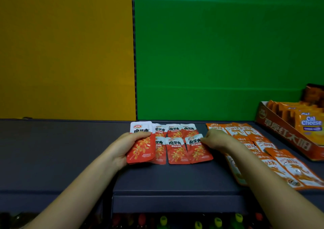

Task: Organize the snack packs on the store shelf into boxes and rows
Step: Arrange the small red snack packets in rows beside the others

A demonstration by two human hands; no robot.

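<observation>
Snack packs, red: two flat rows on the dark shelf.

- Left of the rows: your left hand, fingers curled round a spare stack of the same packs. It is held close, probably as stock to feed the rows.
- Right end of the rows: your right hand pinches the top edge of the front end pack, which lies tilted. Likely you are squaring it.
- Right of the rows: orange packs, loosely overlapped, seemingly unsorted.
- Further right: a cardboard box holding Cal Cheese packs upright.
- Behind the rows: a green panel, with a yellow panel leftward.
- Below the rows: dim bottles.
</observation>
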